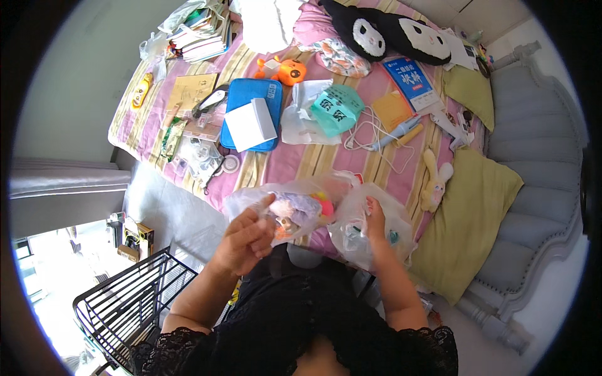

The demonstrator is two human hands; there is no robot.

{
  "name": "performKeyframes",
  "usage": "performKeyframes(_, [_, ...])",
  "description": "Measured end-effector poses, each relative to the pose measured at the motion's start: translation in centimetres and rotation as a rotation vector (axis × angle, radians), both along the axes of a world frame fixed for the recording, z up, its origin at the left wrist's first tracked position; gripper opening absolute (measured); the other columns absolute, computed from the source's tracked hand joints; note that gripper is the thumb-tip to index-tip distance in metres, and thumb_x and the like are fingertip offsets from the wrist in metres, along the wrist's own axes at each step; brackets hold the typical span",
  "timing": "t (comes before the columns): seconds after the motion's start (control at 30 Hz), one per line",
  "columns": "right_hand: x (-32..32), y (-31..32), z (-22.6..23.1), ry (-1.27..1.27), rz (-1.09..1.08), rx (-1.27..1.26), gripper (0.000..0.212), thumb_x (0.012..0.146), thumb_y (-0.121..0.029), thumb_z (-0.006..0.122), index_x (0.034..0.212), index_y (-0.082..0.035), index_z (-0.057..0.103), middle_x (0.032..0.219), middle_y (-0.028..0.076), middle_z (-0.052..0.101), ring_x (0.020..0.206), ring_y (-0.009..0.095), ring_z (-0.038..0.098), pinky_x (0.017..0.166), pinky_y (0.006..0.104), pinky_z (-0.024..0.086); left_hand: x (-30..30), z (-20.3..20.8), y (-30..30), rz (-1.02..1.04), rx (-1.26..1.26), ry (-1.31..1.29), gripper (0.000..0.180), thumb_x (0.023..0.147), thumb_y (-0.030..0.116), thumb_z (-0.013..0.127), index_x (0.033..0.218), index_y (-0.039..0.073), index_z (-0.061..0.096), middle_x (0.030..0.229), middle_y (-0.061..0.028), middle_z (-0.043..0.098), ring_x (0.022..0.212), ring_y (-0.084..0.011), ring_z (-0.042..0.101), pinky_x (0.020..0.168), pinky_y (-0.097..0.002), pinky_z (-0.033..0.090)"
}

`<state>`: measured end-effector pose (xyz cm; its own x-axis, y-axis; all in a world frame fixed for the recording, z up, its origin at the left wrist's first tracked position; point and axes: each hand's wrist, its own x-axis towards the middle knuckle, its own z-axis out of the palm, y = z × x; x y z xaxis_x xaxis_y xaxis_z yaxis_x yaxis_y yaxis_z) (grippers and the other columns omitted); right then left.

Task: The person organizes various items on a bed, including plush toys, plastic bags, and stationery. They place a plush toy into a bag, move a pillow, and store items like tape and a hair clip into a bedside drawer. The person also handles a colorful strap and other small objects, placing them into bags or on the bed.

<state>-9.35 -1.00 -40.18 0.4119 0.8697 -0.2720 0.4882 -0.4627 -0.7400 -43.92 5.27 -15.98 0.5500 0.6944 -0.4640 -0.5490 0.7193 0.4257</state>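
A clear plastic bag [251, 197] at the bed's near edge has soft purple, pink and orange items [298, 210] inside. My left hand [246, 237] is at its left side, fingers apart and slightly bent, over the plastic. To the right, a second whitish plastic bag [351, 216] with a few small dark and green things in it sags at the bed's edge. My right hand [375, 219] has its fingers closed on this bag's upper part; the fingertips are partly hidden. The two bags touch.
On the striped bed lie a blue case [251, 88] with a white box [249, 124], a teal bag [337, 108], a white cable [376, 128], a plush rabbit [434, 182] and an orange toy [290, 72]. A black metal rack [135, 301] stands at lower left; a grey headboard [527, 163] bounds the right.
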Motion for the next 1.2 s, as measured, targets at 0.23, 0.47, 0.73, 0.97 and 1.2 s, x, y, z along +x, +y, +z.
performKeyframes(0.23, [-9.8, 6.4, 7.4, 0.012, 0.143, 0.248, 0.034, 0.069, 0.004, 0.046, 0.096, -0.005, 0.065, 0.098, 0.014, 0.064, 0.097, 0.029, 0.058, 0.087, 0.0358, 0.044, -2.3, 0.1, 2.8, -0.211, 0.022, -0.082, 0.066, 0.087, 0.013, 0.056, 0.143, 0.006, 0.022, 0.080, -0.0037, 0.048, 0.054, -0.0072, 0.035, 0.048, -0.0198, 0.032])
performKeyframes(0.47, [-6.4, 14.5, 6.2, 0.053, -0.045, -0.005, 0.025, 0.078, -0.013, 0.059, 0.101, -0.003, 0.063, 0.094, 0.012, 0.066, 0.088, 0.026, 0.063, 0.077, 0.0340, 0.048, -4.0, -2.0, 5.5, -0.027, 0.060, 0.209, 0.065, 0.087, 0.009, 0.057, 0.141, 0.001, 0.023, 0.081, -0.0003, 0.048, 0.055, -0.0062, 0.038, 0.048, -0.0185, 0.032])
performKeyframes(0.73, [-8.2, 20.4, -0.2, -0.204, 0.630, -0.421, 0.042, 0.080, -0.035, 0.061, 0.109, -0.005, 0.061, 0.101, 0.017, 0.065, 0.094, 0.032, 0.062, 0.081, 0.0395, 0.048, -7.9, 0.2, 3.2, 0.081, 0.057, 0.237, 0.067, 0.086, 0.014, 0.058, 0.140, -0.004, 0.024, 0.077, -0.0030, 0.046, 0.057, -0.0077, 0.040, 0.052, -0.0196, 0.034])
performKeyframes(0.97, [-8.8, 14.1, 3.1, -0.097, 0.395, -0.422, 0.041, 0.079, -0.037, 0.063, 0.105, -0.005, 0.062, 0.092, 0.016, 0.067, 0.088, 0.030, 0.063, 0.078, 0.0389, 0.048, -14.0, 2.8, 1.7, 0.394, 0.102, 0.180, 0.077, 0.078, 0.018, 0.068, 0.138, -0.006, 0.026, 0.079, -0.0074, 0.049, 0.050, -0.0085, 0.037, 0.043, -0.0198, 0.031])
performKeyframes(1.2, [-8.0, 9.8, 9.6, -0.735, 0.443, -0.406, 0.040, 0.079, -0.036, 0.064, 0.107, -0.008, 0.061, 0.094, 0.014, 0.065, 0.088, 0.032, 0.061, 0.077, 0.0426, 0.047, -24.4, 3.4, 4.3, 0.484, 0.202, 0.147, 0.082, 0.079, 0.018, 0.069, 0.138, -0.010, 0.020, 0.076, -0.0068, 0.050, 0.048, -0.0058, 0.039, 0.038, -0.0169, 0.035])
